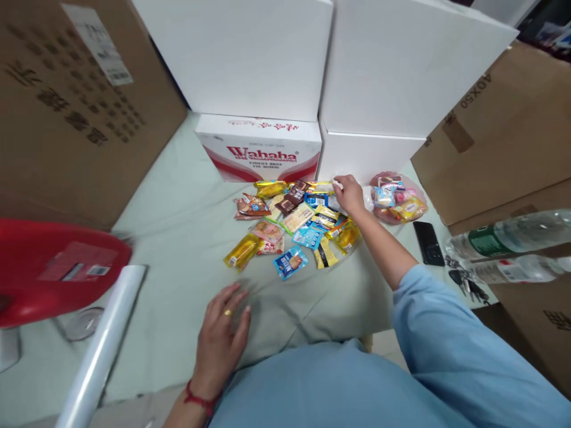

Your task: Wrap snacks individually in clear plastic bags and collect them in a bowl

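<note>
A loose heap of wrapped snacks lies on the pale green cloth, among them a brown chocolate packet (293, 197), a blue packet (290, 263) and a yellow-wrapped snack (243, 252). At the heap's far right edge is my right hand (350, 193), its fingers curled together at a pale bit of wrapping; what they grip is too small to make out. My left hand (223, 327) rests near the table's front edge, fingers apart and holding nothing. Just right of my right hand stands a pink bowl (422, 205) of more packets, with a translucent white bag (368, 198) between them.
A Wahaba-style white carton (263, 151) and tall white boxes (241, 59) stand behind the snacks. Cardboard boxes (89, 148) flank both sides. A red plastic container (57, 273) and a white roll (104, 345) lie left; a phone (429, 244), keys (467, 285) and plastic bottles (513, 235) are right.
</note>
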Motion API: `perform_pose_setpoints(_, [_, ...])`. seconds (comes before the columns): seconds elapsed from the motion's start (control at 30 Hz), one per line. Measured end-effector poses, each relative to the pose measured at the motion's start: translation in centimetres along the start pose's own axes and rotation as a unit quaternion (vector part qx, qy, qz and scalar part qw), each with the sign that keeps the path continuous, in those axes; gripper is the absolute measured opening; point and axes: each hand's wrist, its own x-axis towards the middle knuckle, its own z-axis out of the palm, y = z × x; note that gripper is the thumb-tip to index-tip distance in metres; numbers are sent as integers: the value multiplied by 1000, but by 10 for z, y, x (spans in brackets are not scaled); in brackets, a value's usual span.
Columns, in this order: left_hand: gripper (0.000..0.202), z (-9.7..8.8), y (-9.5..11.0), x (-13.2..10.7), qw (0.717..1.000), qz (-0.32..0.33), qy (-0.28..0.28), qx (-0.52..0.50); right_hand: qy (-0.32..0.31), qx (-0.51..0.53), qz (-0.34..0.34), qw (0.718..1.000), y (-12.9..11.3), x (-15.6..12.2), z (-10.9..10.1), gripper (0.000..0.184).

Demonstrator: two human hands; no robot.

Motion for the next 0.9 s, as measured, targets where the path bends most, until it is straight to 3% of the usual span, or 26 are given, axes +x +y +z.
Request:
perform_pose_setpoints(0.13, [35, 6, -2, -29, 996, -73, -1, -47, -56, 33, 37, 997, -17, 21, 14, 22])
perform_pose_setpoints(0.2, [37, 8, 1, -32, 989, -116, -8, -92, -36, 79, 55, 995, -19, 8, 11, 18])
perform_pose_setpoints(0.27, [41, 11, 7, -27, 973, -164, -38, -158, -14, 236, 95, 967, -20, -21, 6, 18])
perform_pose_setpoints(0.33, [45, 17, 17, -15, 947, -204, -82, -236, -34, 476, 155, 865, -23, -62, 4, 33])
perform_pose_setpoints(0.4, [46, 28, 29, 1, 917, -222, -121, -308, -88, 608, 187, 766, -28, -109, 5, 46])
perform_pose_setpoints(0.5, [42, 52, 50, 26, 895, -206, -115, -379, -142, 657, 252, 696, -40, -172, 13, 50])
perform_pose_setpoints(0.6, [52, 81, 68, 45, 884, -180, -73, -425, -164, 666, 270, 676, -53, -210, 18, 45])
perform_pose_setpoints(0.7, [56, 100, 72, 56, 864, -200, -93, -452, -177, 666, 259, 677, -57, -224, 16, 39])
perform_pose_setpoints(0.8, [38, 104, 63, 58, 853, -222, -104, -460, -169, 665, 264, 677, -53, -225, 12, 39])
perform_pose_setpoints(0.9, [31, 95, 56, 57, 878, -227, -51, -419, -156, 656, 264, 689, -48, -221, 10, 41])
